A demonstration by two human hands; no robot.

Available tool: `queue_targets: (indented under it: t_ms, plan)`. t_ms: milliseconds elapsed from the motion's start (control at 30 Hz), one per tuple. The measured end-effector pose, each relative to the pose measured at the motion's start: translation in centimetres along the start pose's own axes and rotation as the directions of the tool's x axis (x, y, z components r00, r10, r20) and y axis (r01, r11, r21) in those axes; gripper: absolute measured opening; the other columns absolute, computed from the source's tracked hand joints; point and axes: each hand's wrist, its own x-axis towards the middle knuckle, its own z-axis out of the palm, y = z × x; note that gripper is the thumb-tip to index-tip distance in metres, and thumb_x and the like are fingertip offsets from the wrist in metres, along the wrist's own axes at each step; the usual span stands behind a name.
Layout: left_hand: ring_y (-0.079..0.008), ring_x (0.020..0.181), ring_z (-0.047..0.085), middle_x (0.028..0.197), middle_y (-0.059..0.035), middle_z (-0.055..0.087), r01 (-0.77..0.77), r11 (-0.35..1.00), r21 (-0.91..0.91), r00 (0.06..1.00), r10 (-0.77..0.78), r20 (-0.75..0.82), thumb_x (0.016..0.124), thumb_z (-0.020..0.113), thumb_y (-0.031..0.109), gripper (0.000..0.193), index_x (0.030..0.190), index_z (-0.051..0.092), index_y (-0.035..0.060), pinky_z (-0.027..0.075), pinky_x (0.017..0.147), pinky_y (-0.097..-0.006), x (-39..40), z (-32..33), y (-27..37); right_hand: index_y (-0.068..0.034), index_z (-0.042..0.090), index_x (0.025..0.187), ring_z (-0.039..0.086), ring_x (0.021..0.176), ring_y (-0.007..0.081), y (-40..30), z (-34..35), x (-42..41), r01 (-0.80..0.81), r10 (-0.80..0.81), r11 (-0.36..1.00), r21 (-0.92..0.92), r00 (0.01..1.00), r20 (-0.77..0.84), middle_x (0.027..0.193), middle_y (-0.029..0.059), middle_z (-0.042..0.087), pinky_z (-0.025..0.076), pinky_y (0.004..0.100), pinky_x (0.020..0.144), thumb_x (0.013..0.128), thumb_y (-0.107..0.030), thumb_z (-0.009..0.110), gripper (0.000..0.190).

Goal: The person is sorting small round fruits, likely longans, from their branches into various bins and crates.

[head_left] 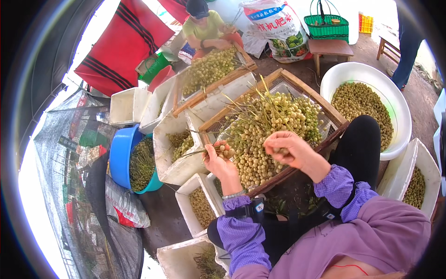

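Observation:
Round tan fruits, some still on green stems, form a large heap (258, 164) on a wood-framed mesh screen (315, 92) before me. Over the heap's near left edge, my left hand (220, 164) is closed on a stemmed cluster of the fruits (226, 152), its stems pointing left. To the right, above the heap, my right hand (287, 148) has its fingers curled, with what looks like a fruit partly hidden beneath them. Long bare stems (266, 94) lie across the top of the pile.
A white round tub (400, 104) of loose fruits stands right. Foam boxes (167, 171) and a blue basin (122, 157) with stems stand left. Across from me, a person (205, 31) sits at another heaped screen (212, 90). A green basket (325, 28) rests on a stool (331, 48).

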Motion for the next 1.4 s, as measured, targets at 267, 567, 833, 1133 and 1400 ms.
queue_targets:
  t_ms: [267, 567, 833, 1133, 1400]
  plan:
    - [-0.0199, 0.072, 0.061, 0.090, -0.0138, 0.062, -0.052, 0.988, -0.148, 0.997, 0.060, 0.051, 0.093, 0.049, 0.025, 0.022, 0.093, 0.048, 0.0037, 0.053, 0.062, -0.0316, -3.4, 2.2, -1.4, -0.004, 0.052, 0.098, 0.054, 0.055, 0.0087, 4.8, 3.7, 4.2, -0.006, 0.013, 0.999, 0.041, 0.987, -0.160, 0.079, 0.0055, 0.060, 0.032, 0.0176, 0.035, 0.080, -0.016, 0.066, 0.026]
    - [-0.0201, 0.074, 0.059, 0.091, -0.0124, 0.062, -0.031, 0.973, -0.229, 0.999, 0.038, 0.027, 0.092, 0.049, 0.031, 0.029, 0.092, 0.054, 0.0015, 0.052, 0.061, -0.0317, -3.5, 1.1, -2.4, -0.007, 0.053, 0.085, 0.054, 0.052, 0.0082, 6.2, 3.5, 5.3, 0.167, -0.182, 0.967, -0.192, 0.981, -0.063, 0.069, 0.0037, 0.060, 0.031, 0.0197, 0.035, 0.075, -0.007, 0.070, 0.020]
    - [-0.0195, 0.082, 0.058, 0.096, -0.0114, 0.060, 0.042, 0.951, -0.305, 0.998, -0.052, -0.023, 0.094, 0.045, 0.030, 0.029, 0.093, 0.053, 0.0023, 0.052, 0.072, -0.0326, -2.1, 0.4, -1.5, -0.008, 0.050, 0.080, 0.054, 0.048, 0.0117, 4.2, 2.0, 5.1, -0.040, 0.041, 0.999, 0.032, 0.999, -0.011, 0.068, 0.0052, 0.057, 0.030, 0.0197, 0.031, 0.077, -0.006, 0.060, 0.011]
    - [-0.0176, 0.079, 0.061, 0.092, -0.0106, 0.062, -0.208, 0.944, -0.256, 0.967, 0.237, 0.091, 0.091, 0.052, 0.023, 0.017, 0.093, 0.053, 0.0060, 0.053, 0.066, -0.0297, -4.7, 3.1, -3.0, -0.004, 0.055, 0.078, 0.055, 0.059, 0.0072, 5.7, 4.0, 7.8, 0.266, -0.352, 0.857, -0.442, 0.928, -0.123, 0.069, 0.0013, 0.058, 0.043, 0.0208, 0.050, 0.080, -0.012, 0.067, 0.015]
    - [-0.0175, 0.081, 0.061, 0.093, -0.0092, 0.062, -0.072, 0.943, -0.326, 0.988, 0.112, 0.105, 0.089, 0.055, 0.026, 0.023, 0.093, 0.055, 0.0040, 0.053, 0.068, -0.0294, -4.1, 2.2, -2.8, -0.001, 0.057, 0.082, 0.056, 0.066, 0.0068, 6.2, 3.5, 7.4, 0.360, -0.413, 0.848, -0.389, 0.909, -0.060, 0.074, 0.0022, 0.060, 0.044, 0.0207, 0.055, 0.086, -0.010, 0.058, 0.010]
